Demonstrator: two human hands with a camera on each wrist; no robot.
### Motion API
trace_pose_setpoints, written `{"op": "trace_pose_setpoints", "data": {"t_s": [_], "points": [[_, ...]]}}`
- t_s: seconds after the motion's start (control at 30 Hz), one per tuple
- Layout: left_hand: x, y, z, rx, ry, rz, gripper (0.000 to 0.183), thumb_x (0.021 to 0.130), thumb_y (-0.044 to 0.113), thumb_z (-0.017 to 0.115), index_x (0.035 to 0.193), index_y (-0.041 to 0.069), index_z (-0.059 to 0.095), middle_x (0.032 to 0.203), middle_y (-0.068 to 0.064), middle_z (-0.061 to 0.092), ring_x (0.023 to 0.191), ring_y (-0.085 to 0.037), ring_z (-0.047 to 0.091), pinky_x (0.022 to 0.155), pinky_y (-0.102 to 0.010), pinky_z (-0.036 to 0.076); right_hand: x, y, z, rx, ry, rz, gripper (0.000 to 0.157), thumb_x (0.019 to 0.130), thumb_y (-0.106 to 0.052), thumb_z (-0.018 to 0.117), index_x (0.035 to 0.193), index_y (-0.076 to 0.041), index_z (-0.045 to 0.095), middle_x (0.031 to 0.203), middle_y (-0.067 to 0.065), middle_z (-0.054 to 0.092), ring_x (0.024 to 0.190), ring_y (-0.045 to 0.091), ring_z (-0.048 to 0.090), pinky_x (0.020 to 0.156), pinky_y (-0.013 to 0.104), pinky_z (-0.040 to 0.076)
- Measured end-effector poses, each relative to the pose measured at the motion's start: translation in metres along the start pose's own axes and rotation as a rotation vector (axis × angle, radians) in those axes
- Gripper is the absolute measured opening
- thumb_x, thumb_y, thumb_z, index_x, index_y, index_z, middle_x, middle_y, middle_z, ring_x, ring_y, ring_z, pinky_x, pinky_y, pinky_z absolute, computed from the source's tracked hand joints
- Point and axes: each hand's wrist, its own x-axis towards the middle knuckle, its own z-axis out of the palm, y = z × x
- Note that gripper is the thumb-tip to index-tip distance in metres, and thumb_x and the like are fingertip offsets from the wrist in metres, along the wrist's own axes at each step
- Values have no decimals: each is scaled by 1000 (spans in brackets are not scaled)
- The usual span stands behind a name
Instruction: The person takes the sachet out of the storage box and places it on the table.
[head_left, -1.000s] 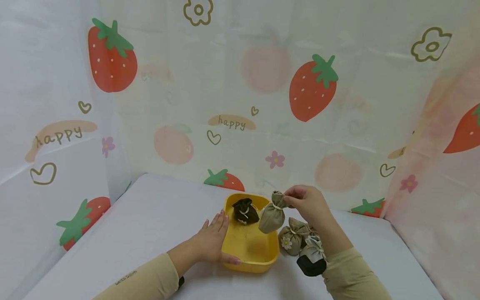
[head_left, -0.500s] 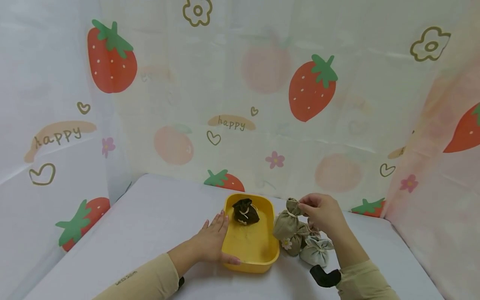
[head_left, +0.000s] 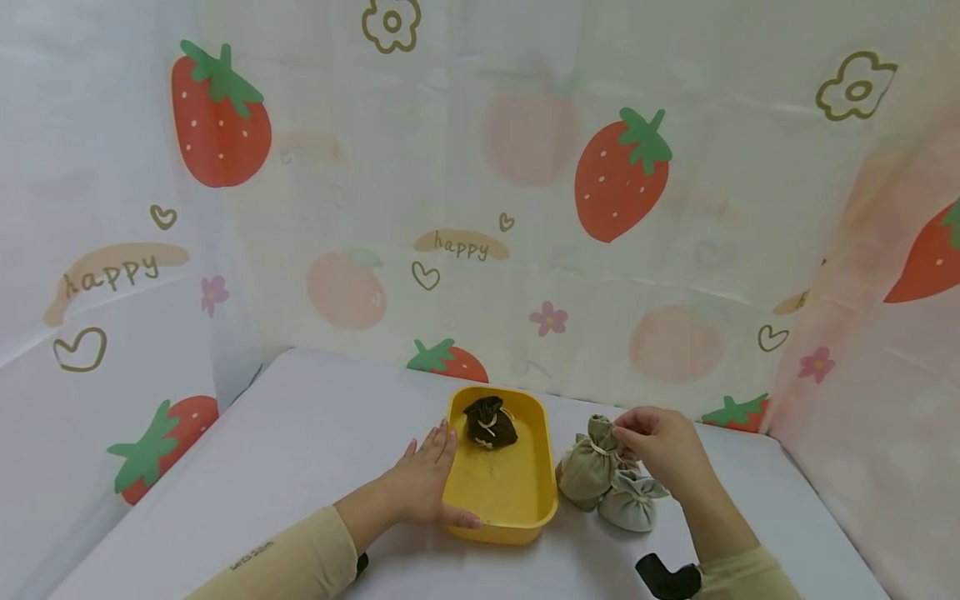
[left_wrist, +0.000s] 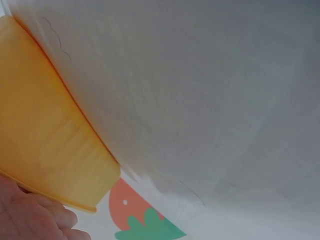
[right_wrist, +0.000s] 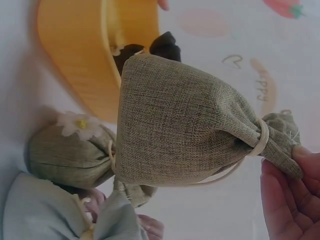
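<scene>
Head view: the far edge of the table (head_left: pixel 352 408) meets a printed backdrop (head_left: pixel 750 208), with a yellow tray (head_left: pixel 512 504) set lengthwise close to that edge. A broad stretch of white surface runs from the tray to the left edge; to the right, a narrower strip lies between the cluster of bags and the slanting right edge. The left hand (head_left: pixel 422 486) lies along the tray's left rim, fingers straight and close together, thumb over the near rim.

The right hand (head_left: pixel 666 450) pinches the gathered neck of a khaki bag (head_left: pixel 585 473) between thumb and finger. This bag is just right of the tray's right wall, outside the tray, its neck upward; whether its base touches anything beneath cannot be told. Right wrist view shows a flowered bag (right_wrist: pixel 70 157) beyond it. A pale grey bag (head_left: pixel 628 502) sits on the near side, and something pinkish (head_left: pixel 626 460) shows partly behind. A dark pouch (head_left: pixel 491 423) occupies the tray's far left part.

White cloth with faint creases covers the surface; strawberries, hearts, flowers and the word "happy" decorate the backdrop, which turns forward at left and right.
</scene>
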Motion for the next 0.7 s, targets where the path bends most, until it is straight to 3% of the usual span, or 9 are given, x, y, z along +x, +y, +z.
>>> {"op": "trace_pose_setpoints", "data": {"t_s": [0.27, 0.7], "points": [[-1, 1, 0, -11, -4, 0, 130, 57, 89, 42, 146, 0, 6, 151, -19, -3, 139, -32, 3, 108, -54, 11, -9, 12, 8, 63, -15, 27, 7, 83, -8, 65, 84, -2, 67, 82, 6, 67, 73, 15, 61, 64, 29, 52], [-1, 0, -2, -18, 16, 20, 128, 60, 87, 42, 145, -2, 8, 151, -22, -1, 139, -33, 5, 107, -55, 13, -16, 45, 31, 51, -54, 126, 5, 82, -8, 67, 83, -3, 68, 72, 2, 63, 65, 15, 59, 58, 27, 50]]}}
